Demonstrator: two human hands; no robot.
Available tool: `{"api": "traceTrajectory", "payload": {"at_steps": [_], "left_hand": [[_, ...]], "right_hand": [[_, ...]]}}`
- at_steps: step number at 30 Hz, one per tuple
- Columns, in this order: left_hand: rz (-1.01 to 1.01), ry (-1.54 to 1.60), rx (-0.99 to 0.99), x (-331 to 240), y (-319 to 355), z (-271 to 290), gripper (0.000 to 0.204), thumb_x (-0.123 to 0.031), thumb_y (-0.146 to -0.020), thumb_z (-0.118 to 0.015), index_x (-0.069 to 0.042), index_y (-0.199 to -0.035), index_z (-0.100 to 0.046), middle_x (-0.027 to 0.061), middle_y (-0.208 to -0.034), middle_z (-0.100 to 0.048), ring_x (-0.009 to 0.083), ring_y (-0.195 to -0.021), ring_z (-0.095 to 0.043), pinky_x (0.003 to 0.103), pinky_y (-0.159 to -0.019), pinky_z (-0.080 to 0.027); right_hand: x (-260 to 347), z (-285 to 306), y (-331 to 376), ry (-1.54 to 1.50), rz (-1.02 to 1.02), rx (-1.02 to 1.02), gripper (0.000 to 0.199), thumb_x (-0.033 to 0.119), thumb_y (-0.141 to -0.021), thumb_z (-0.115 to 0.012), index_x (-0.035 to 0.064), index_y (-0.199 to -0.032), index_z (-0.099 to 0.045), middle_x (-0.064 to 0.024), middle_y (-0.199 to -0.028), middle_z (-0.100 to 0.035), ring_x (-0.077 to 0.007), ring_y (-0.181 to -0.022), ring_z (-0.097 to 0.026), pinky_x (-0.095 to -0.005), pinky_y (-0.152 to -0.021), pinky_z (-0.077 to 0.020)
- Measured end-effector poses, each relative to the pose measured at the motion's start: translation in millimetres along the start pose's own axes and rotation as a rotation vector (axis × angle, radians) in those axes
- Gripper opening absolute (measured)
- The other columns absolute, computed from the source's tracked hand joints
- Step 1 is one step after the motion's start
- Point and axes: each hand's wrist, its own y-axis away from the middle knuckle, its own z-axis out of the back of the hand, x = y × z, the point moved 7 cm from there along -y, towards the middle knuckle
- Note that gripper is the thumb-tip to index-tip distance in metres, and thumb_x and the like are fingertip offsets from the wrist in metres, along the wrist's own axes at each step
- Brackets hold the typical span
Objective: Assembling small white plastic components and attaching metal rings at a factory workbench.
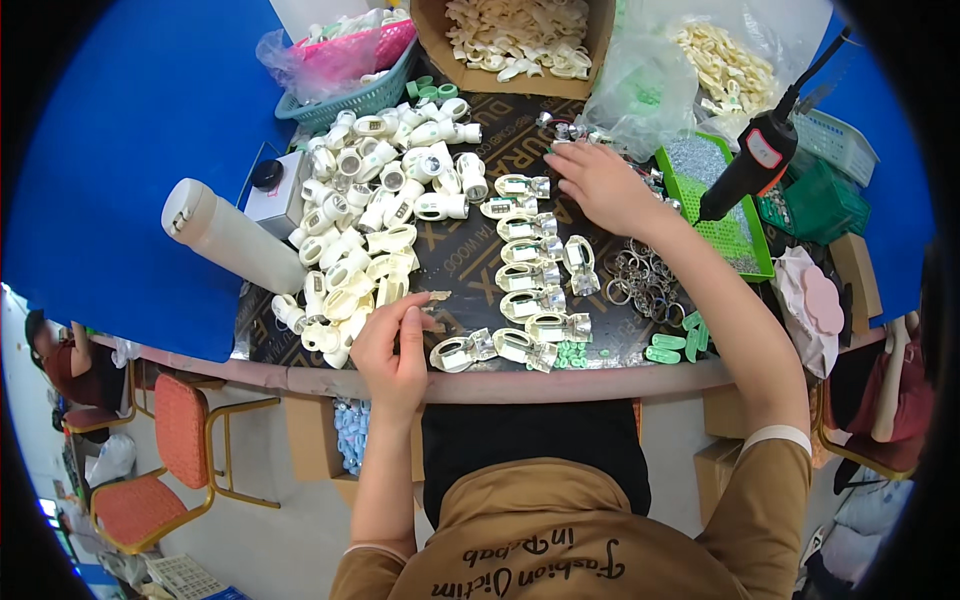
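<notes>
My left hand (392,352) is at the near edge of the table, beside a pile of white plastic torch-like pieces (385,185). Its fingers are partly stretched and apart, with no object visible in them. My right hand (608,190) reaches farther out, fingers extended over small shiny metal parts (572,130) that it partly hides. Between the hands, open cream half-shells (528,251) with silvery cup-shaped ends form a rough column. One more half-shell (580,265) lies to the right of that column, and another (462,351) is near my left hand.
Metal rings (645,285) and green plastic pieces (665,348) lie at right. Beyond are a green tray (763,255) of small metal bits and a hanging black power screwdriver (750,165). A cardboard box (425,35) stands at the back; a white bottle (235,240) is at left.
</notes>
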Motion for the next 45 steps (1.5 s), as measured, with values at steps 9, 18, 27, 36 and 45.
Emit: {"api": "traceTrajectory", "payload": {"at_steps": [9, 18, 27, 36, 45], "left_hand": [[-0.02, -0.014, 0.009, 0.2, -2.4, -1.1, 0.015, -0.004, -0.085, -0.051, 0.001, -0.09, -0.064, 0.007, -0.067, -0.061, 0.0134, -0.06, -0.058, 0.023, -0.055, -0.042], [0.055, 0.062, -0.008, 5.0, -0.6, -1.2, 0.015, -0.004, -0.086, -0.051, 0.001, -0.09, -0.064, 0.0072, -0.068, -0.062, 0.0125, -0.061, -0.059, 0.022, -0.056, -0.043], [-0.095, -0.049, -0.048, -6.5, -3.5, 7.1, 0.015, -0.004, -0.087, -0.05, 0.002, -0.09, -0.063, 0.0096, -0.08, -0.063, 0.0126, -0.072, -0.059, 0.023, -0.063, -0.045], [0.911, 1.486, 1.152, -72.8, 76.4, -70.4, 0.049, -0.016, -0.091, -0.051, -0.003, -0.132, -0.027, 0.0171, -0.112, -0.055, 0.0216, -0.099, -0.058, 0.034, -0.083, -0.05], [1.301, 1.691, 1.189, -69.4, 160.7, -90.1, 0.065, -0.004, -0.083, -0.06, -0.004, -0.137, -0.022, 0.0133, -0.127, -0.044, 0.0201, -0.113, -0.05, 0.032, -0.093, -0.043]], "right_hand": [[-25.6, 16.3, 6.1, 0.366, -0.096, -0.135, 0.034, 0.022, -0.083, -0.054, 0.0038, -0.113, -0.055, -0.0087, -0.122, -0.05, -0.0265, -0.117, -0.043, -0.0415, -0.1, -0.0319], [10.1, -15.6, -19.0, -0.143, -0.059, 0.103, 0.037, 0.012, -0.07, -0.066, -0.0008, -0.103, -0.057, -0.0152, -0.099, -0.057, -0.0306, -0.096, -0.054, -0.0403, -0.082, -0.0456], [13.6, 55.5, 12.6, -0.439, -0.158, -0.153, 0.024, -0.001, -0.069, -0.061, 0.0015, -0.093, -0.058, -0.0135, -0.091, -0.057, -0.0305, -0.092, -0.053, -0.0378, -0.081, -0.0433], [161.6, 126.3, 118.5, -0.67, 0.335, 0.122, 0.033, 0.006, -0.071, -0.059, 0.0104, -0.103, -0.058, -0.0067, -0.096, -0.058, -0.0231, -0.091, -0.054, -0.0344, -0.077, -0.0398], [167.9, 95.9, 169.0, -0.851, 0.25, 0.236, 0.043, 0.007, -0.068, -0.064, 0.0152, -0.11, -0.059, -0.0038, -0.101, -0.056, -0.0213, -0.091, -0.053, -0.033, -0.083, -0.0393]]}}
